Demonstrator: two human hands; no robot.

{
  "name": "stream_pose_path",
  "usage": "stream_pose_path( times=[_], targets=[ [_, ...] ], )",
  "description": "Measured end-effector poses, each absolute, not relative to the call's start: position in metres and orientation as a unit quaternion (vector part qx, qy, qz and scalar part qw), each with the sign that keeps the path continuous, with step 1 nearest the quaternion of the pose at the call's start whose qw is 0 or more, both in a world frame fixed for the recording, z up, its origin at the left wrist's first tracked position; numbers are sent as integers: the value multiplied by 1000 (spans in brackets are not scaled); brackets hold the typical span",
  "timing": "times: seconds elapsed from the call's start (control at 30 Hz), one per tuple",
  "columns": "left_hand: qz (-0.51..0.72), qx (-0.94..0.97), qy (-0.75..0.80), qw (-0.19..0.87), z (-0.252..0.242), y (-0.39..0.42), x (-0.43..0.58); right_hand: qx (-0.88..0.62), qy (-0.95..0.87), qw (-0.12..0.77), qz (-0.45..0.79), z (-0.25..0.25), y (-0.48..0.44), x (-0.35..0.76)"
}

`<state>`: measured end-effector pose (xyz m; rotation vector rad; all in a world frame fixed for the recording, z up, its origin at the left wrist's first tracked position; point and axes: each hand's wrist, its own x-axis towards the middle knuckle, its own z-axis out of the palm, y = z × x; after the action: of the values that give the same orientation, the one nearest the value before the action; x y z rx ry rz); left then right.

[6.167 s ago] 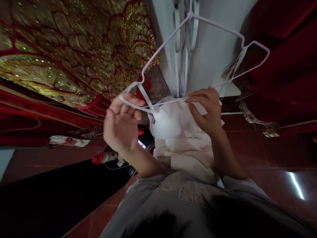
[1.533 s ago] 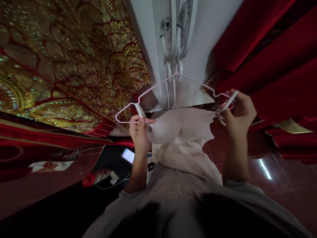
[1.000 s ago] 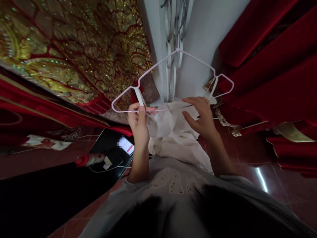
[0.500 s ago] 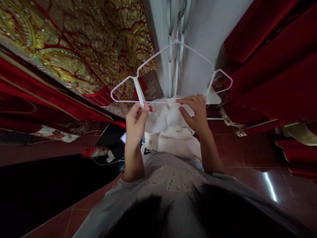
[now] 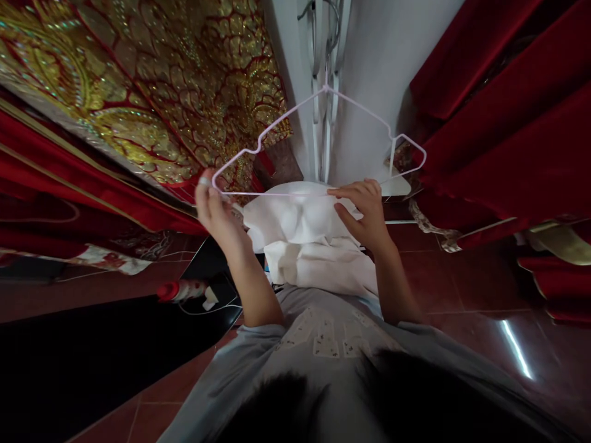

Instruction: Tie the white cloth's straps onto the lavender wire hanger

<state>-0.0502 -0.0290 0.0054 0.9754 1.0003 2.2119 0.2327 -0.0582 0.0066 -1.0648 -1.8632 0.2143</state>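
Observation:
A pale pink clothes hanger (image 5: 290, 111) hangs in front of me by its hook. At the hanger's left end is my left hand (image 5: 219, 212), fingers closed round a white strap, little of which shows. The strap appears to run to a white garment with moulded cups (image 5: 300, 212), below the hanger's bottom bar. My right hand (image 5: 364, 209) lies over the right part of that bar, fingers bent across it and thumb apart below. A second white strap (image 5: 392, 157) sits in the hanger's right notch. Cream cloth (image 5: 323, 261) falls below the cups, against my front.
Gold-and-red sequined garments (image 5: 184, 80) hang close on the left, and dark red garments (image 5: 508, 123) on the right. White metal rails (image 5: 318, 123) stand behind the hanger. A black table (image 5: 115, 344) at lower left bears a red-capped bottle (image 5: 178, 290) and a white cable.
My left hand has moved left with the strap, from inside the left notch out to the hanger's end. The white garment has spread leftward. My right hand has stayed on the bar.

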Motion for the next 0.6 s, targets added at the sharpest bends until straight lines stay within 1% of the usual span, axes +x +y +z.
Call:
stream_pose_path(
  times=[0.07, 0.1, 0.2, 0.27, 0.33, 0.37, 0.4, 0.43, 0.5, 0.6],
  targets=[
    [765, 379, 369, 367, 5, -36, -24, -432, -767, 465, 90, 5, -59, 226],
    [751, 381, 362, 399, 7, -40, -10, -430, -770, 463, 91, 5, -60, 222],
    [741, 388, 343, 428, 19, -49, 21, -412, -771, 478, 92, 7, -60, 220],
    [744, 387, 338, 426, 24, -51, 30, -413, -725, 544, 83, 7, -58, 230],
    [742, 381, 345, 431, 24, -51, 31, -458, -617, 636, 74, 7, -52, 249],
    [738, 378, 349, 437, 23, -50, 30, -488, -561, 663, 82, 7, -48, 259],
    [734, 375, 351, 444, 22, -49, 29, -517, -520, 673, 98, 8, -44, 270],
    [732, 373, 351, 449, 20, -48, 29, -540, -504, 663, 122, 10, -41, 279],
    [732, 372, 346, 455, 18, -47, 29, -561, -534, 610, 171, 16, -36, 289],
    [734, 376, 330, 459, 16, -46, 29, -549, -594, 549, 210, 29, -31, 287]
  ],
)
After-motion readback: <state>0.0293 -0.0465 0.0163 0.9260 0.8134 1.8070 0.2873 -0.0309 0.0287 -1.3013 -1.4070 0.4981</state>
